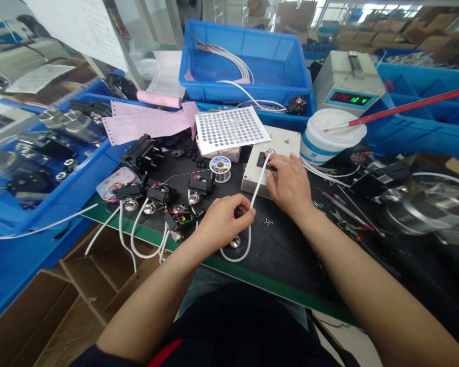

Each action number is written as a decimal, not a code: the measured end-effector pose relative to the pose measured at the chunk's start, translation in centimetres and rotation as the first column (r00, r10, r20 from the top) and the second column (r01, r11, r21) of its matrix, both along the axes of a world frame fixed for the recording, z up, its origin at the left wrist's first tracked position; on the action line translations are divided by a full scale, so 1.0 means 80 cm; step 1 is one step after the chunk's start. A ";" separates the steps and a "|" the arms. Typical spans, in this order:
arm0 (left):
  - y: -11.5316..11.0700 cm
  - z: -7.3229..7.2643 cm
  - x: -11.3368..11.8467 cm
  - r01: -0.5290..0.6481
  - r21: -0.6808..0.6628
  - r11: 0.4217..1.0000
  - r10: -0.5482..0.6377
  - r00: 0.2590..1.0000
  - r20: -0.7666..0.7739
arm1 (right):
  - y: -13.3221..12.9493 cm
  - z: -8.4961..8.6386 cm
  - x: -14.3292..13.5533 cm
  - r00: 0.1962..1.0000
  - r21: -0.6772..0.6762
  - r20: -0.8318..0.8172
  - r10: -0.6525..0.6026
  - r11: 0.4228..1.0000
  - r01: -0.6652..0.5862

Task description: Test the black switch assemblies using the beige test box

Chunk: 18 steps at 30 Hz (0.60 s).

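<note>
My left hand [229,219] pinches a white cable [257,191] between thumb and fingers, and a loop of it hangs down to the table edge. The cable's upper end runs to a black block [261,159] on top of a pale box [252,176]. My right hand [290,186] rests over that box, fingers stretched toward the block and the cable end, thumb apart. Its fingertips partly cover the block, so their exact contact is hidden. Below the hands lie a few small screws [268,221] and a round metal fitting [235,241].
A solder spool [221,169] stands left of the box. Black cabled assemblies [160,192] line the left table edge. Behind are a blue bin [245,61], a white tub [331,135] with a red-handled brush [405,108] and a meter [350,81]. Hand tools [346,209] lie right.
</note>
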<state>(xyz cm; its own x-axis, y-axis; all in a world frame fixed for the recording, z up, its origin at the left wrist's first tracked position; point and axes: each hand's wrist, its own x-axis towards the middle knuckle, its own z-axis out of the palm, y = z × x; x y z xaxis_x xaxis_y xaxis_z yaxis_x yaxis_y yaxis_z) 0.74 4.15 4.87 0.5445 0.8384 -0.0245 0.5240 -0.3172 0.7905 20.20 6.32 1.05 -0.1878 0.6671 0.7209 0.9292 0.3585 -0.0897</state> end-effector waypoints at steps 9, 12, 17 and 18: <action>-0.004 0.000 0.002 -0.031 0.027 0.999 0.031 1.000 0.003 | 0.002 0.000 0.004 0.999 0.013 0.044 0.005 1.000 -0.005; -0.009 0.008 0.001 -0.052 0.114 0.992 0.051 0.999 0.017 | 0.009 -0.006 0.010 0.994 0.034 0.110 -0.015 0.999 0.012; -0.046 0.004 -0.012 0.044 0.278 0.960 -0.073 0.993 0.095 | 0.024 -0.018 0.022 0.997 0.184 0.069 0.045 0.981 -0.057; -0.055 -0.003 -0.018 0.075 0.296 0.952 -0.114 0.987 0.116 | 0.026 -0.020 0.024 0.999 0.147 0.026 0.043 0.988 -0.047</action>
